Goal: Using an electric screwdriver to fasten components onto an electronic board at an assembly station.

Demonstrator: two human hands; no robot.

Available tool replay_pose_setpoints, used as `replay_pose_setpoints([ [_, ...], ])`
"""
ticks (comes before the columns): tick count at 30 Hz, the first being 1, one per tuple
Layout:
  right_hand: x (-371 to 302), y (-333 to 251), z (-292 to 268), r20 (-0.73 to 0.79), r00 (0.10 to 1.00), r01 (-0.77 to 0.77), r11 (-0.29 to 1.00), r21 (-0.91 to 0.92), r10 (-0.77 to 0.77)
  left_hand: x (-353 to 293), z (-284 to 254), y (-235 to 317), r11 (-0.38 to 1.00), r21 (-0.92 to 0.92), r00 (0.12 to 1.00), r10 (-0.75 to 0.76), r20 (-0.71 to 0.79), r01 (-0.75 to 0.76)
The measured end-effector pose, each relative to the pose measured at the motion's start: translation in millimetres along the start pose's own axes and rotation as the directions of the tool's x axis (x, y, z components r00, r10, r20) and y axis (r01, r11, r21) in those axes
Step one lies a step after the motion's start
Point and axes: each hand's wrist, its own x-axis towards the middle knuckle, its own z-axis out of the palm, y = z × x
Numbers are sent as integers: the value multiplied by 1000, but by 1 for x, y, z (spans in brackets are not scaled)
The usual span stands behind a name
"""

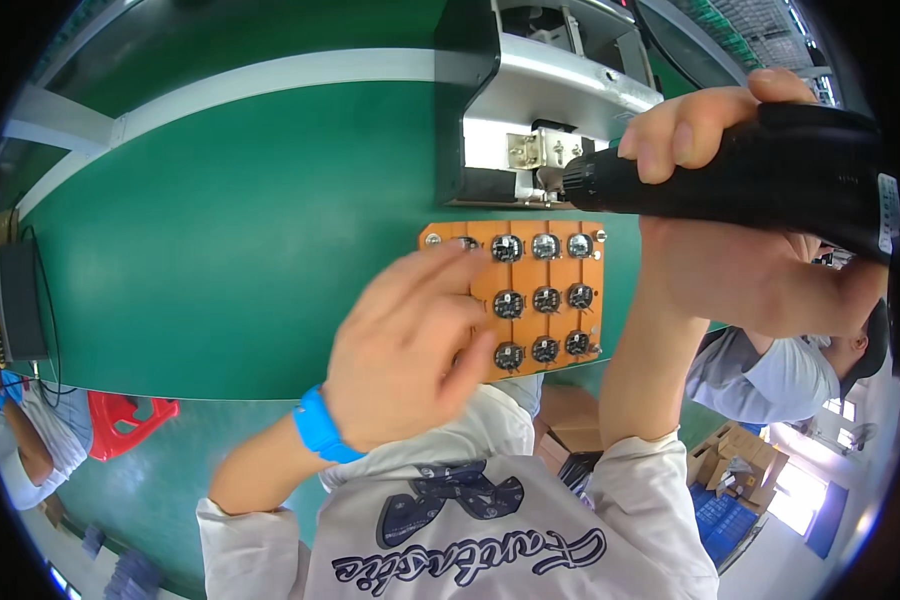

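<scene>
My right hand [750, 275] is wrapped round a black electric screwdriver [740, 175]. The driver lies sideways in view, its nose at the front of a boxy metal machine [560, 75] that looks like a screw feeder. Just below that machine lies an orange board [527, 270] carrying rows of small round black parts with shiny tops [546, 300]. Over its left side reaches my left hand [410, 335], wearing a blue wristband [322, 428]. Its fingers stretch toward the upper left round part, with the thumb apart; the hand covers the left column, and whether the fingertips touch is unclear.
Board and feeder stand on a green work surface [240, 230] with a pale rail [270, 85] behind. A dark box with cables [20, 300] sits at the far left. A red stool [130, 420], cardboard boxes [740, 460] and other people flank the bench.
</scene>
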Motion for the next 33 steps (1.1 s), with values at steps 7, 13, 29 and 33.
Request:
replay_pose_setpoints([
  [7, -26, -16, 38, -243, 965, -72, 991, 112, 98, -38, -13, -21, 988, 69, 990, -138, 35, 135],
  [13, -56, -5, 72, -241, 970, -25, 999, 24, 30, -40, -8, -18, 987, 143, 981, -91, 170, 67],
  [29, -60, 11, 83, -270, 959, -81, 996, 45, 91, -35, -9, -30, 982, 189, 971, -33, 238, -13],
  [33, -61, 15, 85, -288, 953, -89, 995, 37, 96, -36, -9, -31, 982, 190, 973, -29, 228, -15],
])
